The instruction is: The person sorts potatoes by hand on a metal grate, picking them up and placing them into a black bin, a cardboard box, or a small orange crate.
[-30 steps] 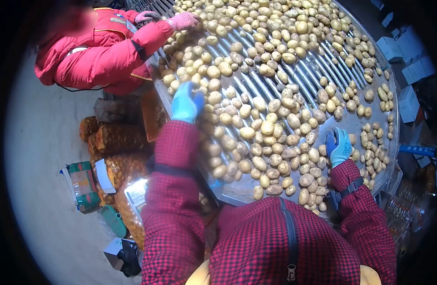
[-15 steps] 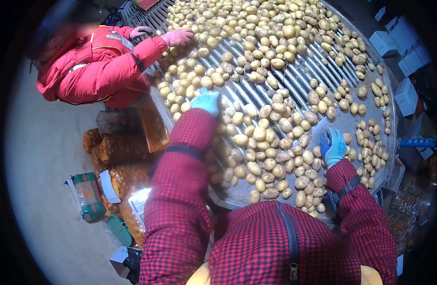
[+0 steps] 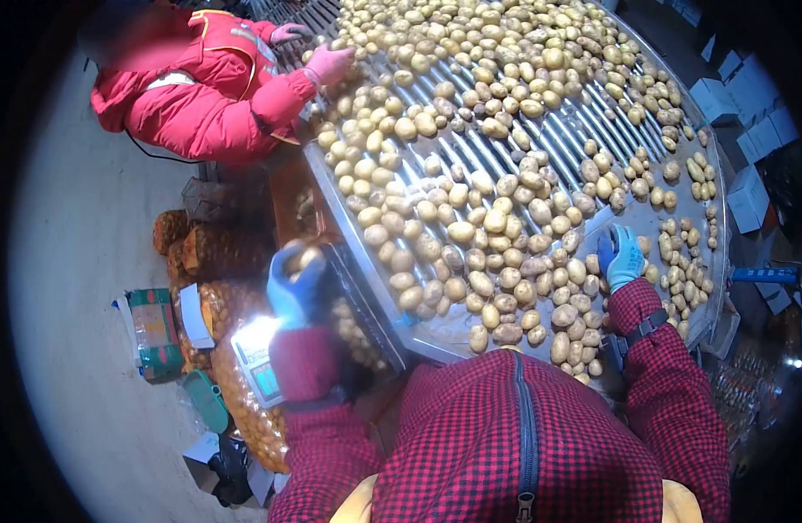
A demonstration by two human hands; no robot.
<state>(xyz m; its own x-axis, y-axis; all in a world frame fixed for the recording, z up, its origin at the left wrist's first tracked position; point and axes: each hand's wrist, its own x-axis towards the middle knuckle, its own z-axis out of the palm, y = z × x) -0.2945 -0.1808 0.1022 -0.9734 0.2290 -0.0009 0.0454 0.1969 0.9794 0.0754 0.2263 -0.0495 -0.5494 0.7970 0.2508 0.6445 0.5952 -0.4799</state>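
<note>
Metal table (image 3: 440,336): loose potatoes (image 3: 481,283) near me, some already below its side edge. Hands apart: left hand (image 3: 294,292) off the side, blurred, looks closed on a potato (image 3: 308,258); right hand (image 3: 624,260) among potatoes, can't tell its grip. Far rollers (image 3: 566,139) partly covered, plenty left.

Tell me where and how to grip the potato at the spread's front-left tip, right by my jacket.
I'd pinch that potato across its middle, from above and slightly left: bare metal lies on that side, a neighbouring potato sits close on its right, and its longer axis points roughly toward you.
</note>
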